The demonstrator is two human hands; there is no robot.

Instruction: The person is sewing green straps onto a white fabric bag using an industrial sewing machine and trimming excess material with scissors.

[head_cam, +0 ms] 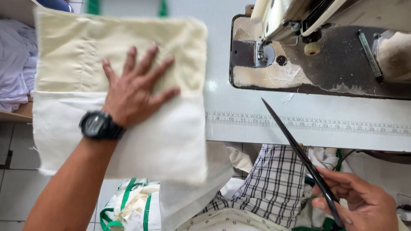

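Note:
My left hand (135, 87), with a black watch on the wrist, lies flat with fingers spread on a stack of cream and white fabric pieces (77, 55) at the left of the white sewing table (239, 124). The fabric overhangs the table's near edge. At the lower right, my right hand (364, 201) grips black scissors (299, 156); the long closed blades point up and left over the table's front edge. The hands are well apart.
A sewing machine (321, 47) sits on its worn dark bed at the upper right, with loose threads beside the needle. A printed ruler strip (308, 124) runs along the table front. Checked cloth (274, 179) and a white-green bag (128, 205) lie below. White cloth (15, 64) is piled at far left.

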